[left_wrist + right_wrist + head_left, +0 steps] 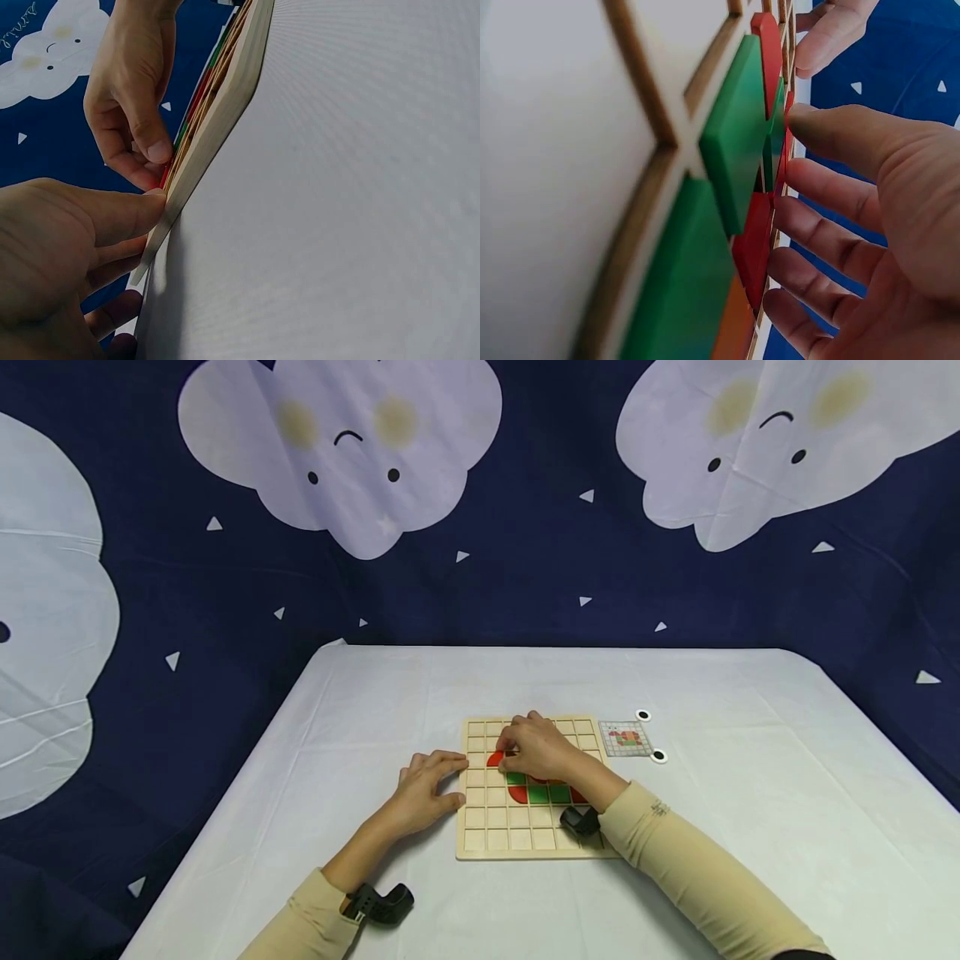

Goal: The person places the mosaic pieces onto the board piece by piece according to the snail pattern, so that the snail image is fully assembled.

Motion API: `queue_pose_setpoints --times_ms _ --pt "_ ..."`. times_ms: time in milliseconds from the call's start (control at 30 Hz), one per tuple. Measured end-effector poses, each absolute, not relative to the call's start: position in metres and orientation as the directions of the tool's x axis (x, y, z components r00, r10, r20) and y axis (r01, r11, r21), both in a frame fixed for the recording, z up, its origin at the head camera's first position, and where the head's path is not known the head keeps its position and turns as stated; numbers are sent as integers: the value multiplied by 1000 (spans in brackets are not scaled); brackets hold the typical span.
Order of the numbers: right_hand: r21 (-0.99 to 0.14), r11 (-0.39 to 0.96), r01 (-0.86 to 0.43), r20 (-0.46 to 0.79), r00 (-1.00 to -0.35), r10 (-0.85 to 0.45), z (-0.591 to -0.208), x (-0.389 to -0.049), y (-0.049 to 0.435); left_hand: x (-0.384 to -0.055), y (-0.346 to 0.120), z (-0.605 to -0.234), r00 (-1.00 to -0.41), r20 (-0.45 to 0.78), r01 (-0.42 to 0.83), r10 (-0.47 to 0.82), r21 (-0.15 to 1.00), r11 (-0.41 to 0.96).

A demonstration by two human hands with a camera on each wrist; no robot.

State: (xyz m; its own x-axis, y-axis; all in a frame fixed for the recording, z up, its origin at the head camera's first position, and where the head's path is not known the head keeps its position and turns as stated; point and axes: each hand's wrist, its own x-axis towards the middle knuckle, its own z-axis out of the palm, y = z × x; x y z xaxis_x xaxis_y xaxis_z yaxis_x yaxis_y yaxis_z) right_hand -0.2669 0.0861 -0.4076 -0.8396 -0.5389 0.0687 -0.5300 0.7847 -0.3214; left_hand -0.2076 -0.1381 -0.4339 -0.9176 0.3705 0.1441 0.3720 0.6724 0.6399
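The right hand (542, 748) is pinching a red piece (495, 759) on the wooden grid board (517, 827), which is lying on the counter (360, 693); the left hand (424, 792), fingers relaxed, is touching the board's left edge.

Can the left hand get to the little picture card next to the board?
Probably not easily. The left hand rests at the left edge of the wooden board, while the picture card lies off its far right corner, and the right hand and forearm lie across between them.

- Pale wooden grid board (525, 827) holding red pieces (495, 760) and green pieces (537, 794)
- White table (360, 710)
- Navy backdrop (540, 543) patterned with pale clouds, white triangles
- Beige sleeves (697, 877)
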Motion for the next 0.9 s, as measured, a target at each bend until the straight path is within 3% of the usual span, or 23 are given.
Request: queue_pose_setpoints --times_ms 367,900 --pt "-373 791 -484 103 -869 -483 -387 -263 114 -207 -138 -433 -918 149 373 368 638 673" --pt "-427 851 -305 174 -951 -254 -382 -246 233 -207 -138 -434 -920 141 367 366 639 676"
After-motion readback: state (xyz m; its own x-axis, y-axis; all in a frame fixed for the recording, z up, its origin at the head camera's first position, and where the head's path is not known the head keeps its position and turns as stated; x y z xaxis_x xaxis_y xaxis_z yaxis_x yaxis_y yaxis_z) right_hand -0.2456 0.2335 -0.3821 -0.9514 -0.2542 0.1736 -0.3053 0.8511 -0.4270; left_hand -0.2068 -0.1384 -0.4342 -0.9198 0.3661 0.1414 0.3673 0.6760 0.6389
